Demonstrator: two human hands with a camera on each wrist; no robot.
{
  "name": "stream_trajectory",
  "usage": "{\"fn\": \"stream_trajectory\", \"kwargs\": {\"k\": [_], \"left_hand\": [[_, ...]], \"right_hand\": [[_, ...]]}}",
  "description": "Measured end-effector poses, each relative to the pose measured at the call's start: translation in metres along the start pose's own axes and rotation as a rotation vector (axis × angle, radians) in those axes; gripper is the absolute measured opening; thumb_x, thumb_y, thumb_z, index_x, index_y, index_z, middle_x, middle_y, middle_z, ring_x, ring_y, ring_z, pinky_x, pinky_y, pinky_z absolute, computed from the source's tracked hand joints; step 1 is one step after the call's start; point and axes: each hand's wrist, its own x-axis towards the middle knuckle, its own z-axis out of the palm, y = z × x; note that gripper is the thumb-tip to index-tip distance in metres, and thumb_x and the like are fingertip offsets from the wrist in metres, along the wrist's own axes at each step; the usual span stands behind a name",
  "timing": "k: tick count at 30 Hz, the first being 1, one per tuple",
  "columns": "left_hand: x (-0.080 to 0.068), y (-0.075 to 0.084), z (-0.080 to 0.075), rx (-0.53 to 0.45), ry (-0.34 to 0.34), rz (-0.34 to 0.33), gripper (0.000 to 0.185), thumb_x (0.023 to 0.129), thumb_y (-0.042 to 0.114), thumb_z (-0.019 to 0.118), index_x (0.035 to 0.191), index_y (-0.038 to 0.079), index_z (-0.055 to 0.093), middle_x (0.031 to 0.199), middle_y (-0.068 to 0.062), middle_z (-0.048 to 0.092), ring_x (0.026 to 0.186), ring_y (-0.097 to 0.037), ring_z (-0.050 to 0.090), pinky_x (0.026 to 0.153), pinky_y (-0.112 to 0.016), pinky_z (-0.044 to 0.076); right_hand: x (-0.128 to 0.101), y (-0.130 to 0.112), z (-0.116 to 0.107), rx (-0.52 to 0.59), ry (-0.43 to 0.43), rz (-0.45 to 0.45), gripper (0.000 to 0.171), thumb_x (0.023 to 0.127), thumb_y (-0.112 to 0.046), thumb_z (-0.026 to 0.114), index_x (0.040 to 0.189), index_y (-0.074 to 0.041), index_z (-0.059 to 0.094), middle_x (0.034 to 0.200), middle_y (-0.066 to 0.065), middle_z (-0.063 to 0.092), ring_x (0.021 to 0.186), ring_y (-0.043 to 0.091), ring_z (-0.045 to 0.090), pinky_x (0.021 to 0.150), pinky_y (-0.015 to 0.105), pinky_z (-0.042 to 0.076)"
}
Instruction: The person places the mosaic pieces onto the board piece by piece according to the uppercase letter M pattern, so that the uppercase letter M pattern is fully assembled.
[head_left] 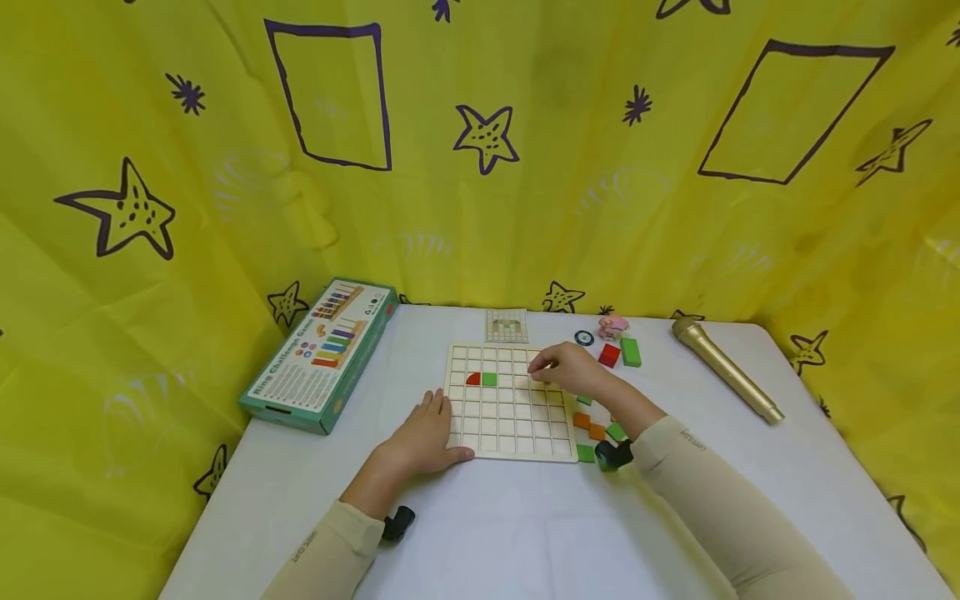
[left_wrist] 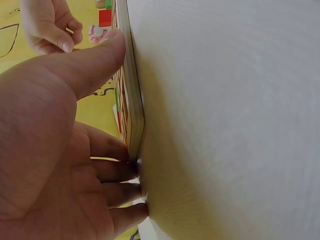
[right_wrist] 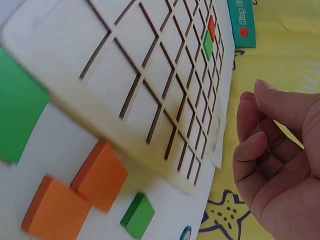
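Observation:
A pale wooden grid board lies on the table. On it a red rounded piece sits beside a green square piece. My left hand rests at the board's front left corner, thumb along the front edge and fingers straight against the left side. Above the board's right half, my right hand has thumb and forefinger pinched together. A sliver of red shows at those fingertips, apparently a small red piece, mostly hidden. In the right wrist view the right hand hovers clear of the grid.
Loose orange blocks and green blocks lie along the board's right side. Behind the board is a pattern card. A red block, a pink toy and a gold microphone lie right; a game box lies left.

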Motion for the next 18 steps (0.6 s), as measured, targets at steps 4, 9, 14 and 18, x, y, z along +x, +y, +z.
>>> {"fn": "stream_trajectory", "kwargs": {"k": [4,9,14,18], "left_hand": [[0.0,0.001,-0.001,-0.005,-0.001,0.0,0.104,0.089,0.056,0.07,0.152,-0.015,0.026,0.161,-0.029,0.021,0.15,-0.043,0.017,0.119,-0.05,0.023],[0.001,0.0,0.0,0.0,-0.003,0.004,0.103,0.09,0.056,0.069,0.152,-0.015,0.026,0.161,-0.029,0.021,0.15,-0.043,0.017,0.12,-0.05,0.023],[0.001,0.0,0.0,0.007,-0.005,0.011,0.102,0.09,0.055,0.069,0.151,-0.015,0.027,0.16,-0.03,0.022,0.15,-0.043,0.017,0.119,-0.05,0.023],[0.001,-0.001,0.0,0.009,-0.008,0.011,0.102,0.09,0.055,0.069,0.151,-0.015,0.027,0.16,-0.03,0.022,0.15,-0.043,0.017,0.119,-0.049,0.023]], "right_hand": [[-0.008,0.01,-0.008,-0.014,0.011,-0.001,0.016,0.096,-0.017,0.07,0.107,-0.006,0.076,0.099,0.002,0.07,0.09,0.026,0.064,0.077,0.032,0.053],[-0.017,0.022,-0.016,-0.01,0.02,-0.009,0.017,0.096,-0.016,0.07,0.109,-0.005,0.075,0.1,0.003,0.071,0.09,0.026,0.066,0.076,0.032,0.054],[-0.025,0.03,-0.025,-0.01,0.046,-0.021,0.019,0.096,-0.015,0.069,0.11,-0.003,0.074,0.1,0.004,0.072,0.085,0.024,0.065,0.073,0.033,0.053],[-0.03,0.037,-0.029,-0.017,0.066,-0.026,0.019,0.096,-0.014,0.07,0.109,-0.002,0.075,0.097,0.003,0.072,0.082,0.023,0.061,0.072,0.033,0.051]]}}
